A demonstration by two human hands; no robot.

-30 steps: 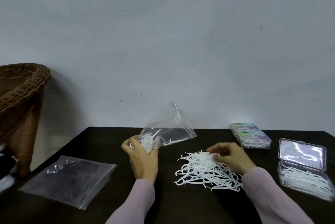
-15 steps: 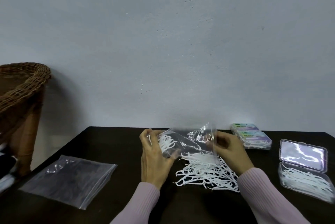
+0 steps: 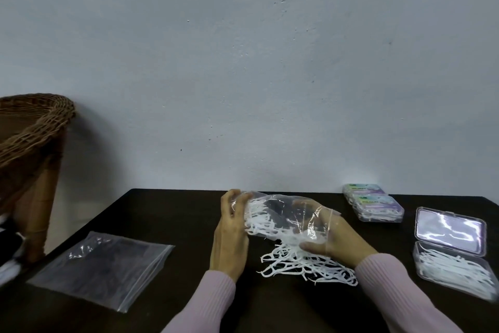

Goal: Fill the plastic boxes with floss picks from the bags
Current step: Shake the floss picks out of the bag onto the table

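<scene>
Lowered since half a second ago, the clear bag (image 3: pixel 280 215) hangs over the floss picks (image 3: pixel 302 265); left hand (image 3: pixel 229 235) and right hand (image 3: pixel 340 241) each apparently grip an end.

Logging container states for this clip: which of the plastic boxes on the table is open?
The open box at the table's right edge: its lid is flipped up and floss picks lie in its tray. The two closed boxes sit stacked farther back.

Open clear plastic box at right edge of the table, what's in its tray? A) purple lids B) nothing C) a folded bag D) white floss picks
D: the tray of the open clear plastic box holds a layer of white floss picks, with its lid hinged open behind it.
</scene>
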